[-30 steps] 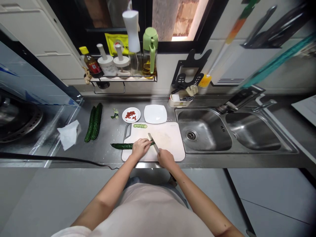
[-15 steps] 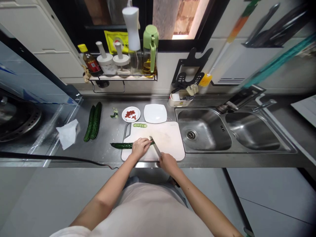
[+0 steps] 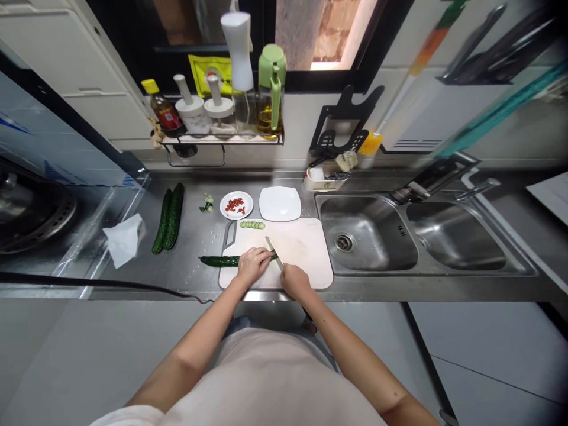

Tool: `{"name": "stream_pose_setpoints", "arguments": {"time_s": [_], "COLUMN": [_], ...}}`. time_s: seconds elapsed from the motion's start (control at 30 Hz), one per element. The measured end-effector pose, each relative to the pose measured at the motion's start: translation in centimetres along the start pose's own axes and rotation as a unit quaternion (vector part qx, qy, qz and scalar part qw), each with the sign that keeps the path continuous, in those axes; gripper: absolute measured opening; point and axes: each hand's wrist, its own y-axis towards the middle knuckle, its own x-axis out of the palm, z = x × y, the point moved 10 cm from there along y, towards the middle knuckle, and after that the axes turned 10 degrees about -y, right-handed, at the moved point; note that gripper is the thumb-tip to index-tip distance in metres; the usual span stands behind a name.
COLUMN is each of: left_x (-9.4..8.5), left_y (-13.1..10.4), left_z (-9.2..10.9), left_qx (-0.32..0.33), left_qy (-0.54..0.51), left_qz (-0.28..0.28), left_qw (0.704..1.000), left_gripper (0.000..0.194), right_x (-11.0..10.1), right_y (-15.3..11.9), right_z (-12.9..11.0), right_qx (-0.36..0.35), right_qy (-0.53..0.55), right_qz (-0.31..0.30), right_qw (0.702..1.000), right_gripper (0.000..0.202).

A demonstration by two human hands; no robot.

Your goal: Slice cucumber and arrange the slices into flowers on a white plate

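Note:
A long dark-green cucumber (image 3: 219,261) lies across the white cutting board (image 3: 306,251), its left end reaching past the board's edge. My left hand (image 3: 254,264) is closed over the cucumber near its right end. In my right hand (image 3: 295,280) is a knife (image 3: 274,251), gripped by the handle, with the blade slanting up and left across the cucumber's right end, close to my left fingertips. A short row of cucumber slices (image 3: 252,225) rests along the board's upper left.
Behind the board stand a plate (image 3: 225,213) with chopped red pieces and a white square dish (image 3: 279,204). Two cucumbers (image 3: 168,219) and a paper towel (image 3: 124,241) lie left. The double sink (image 3: 368,269) is right; a condiment rack (image 3: 222,139) hangs above.
My right hand and the knife have shifted slightly left and up, and the blade stands a little steeper. My left hand stays in place on the cucumber.

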Motion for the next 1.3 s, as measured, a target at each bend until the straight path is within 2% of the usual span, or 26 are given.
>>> {"name": "stream_pose_setpoints", "arguments": {"time_s": [0.37,0.73,1.0,1.3], "left_x": [-0.2,0.1,-0.1,-0.3], "left_y": [0.1,0.1,0.0,-0.2], "left_z": [0.2,0.0,0.0,0.3], "left_qx": [0.003,0.002,-0.004,0.000], "left_qy": [-0.004,-0.004,0.000,0.001], "left_qz": [-0.003,-0.005,-0.001,0.005], "left_qw": [1.000,1.000,1.000,1.000], "left_gripper": [0.023,0.023,0.022,0.022], "right_x": [1.0,1.1,0.3,0.1], "right_y": [-1.3,0.0,1.3,1.1], "right_z": [0.7,0.4,-0.5,-0.7], "right_qx": [0.002,-0.003,0.001,0.005], "right_qy": [0.002,0.006,0.011,0.007], "right_qz": [-0.008,0.008,0.026,0.022], "right_qw": [1.000,1.000,1.000,1.000], "right_gripper": [0.028,0.027,0.030,0.030]}}
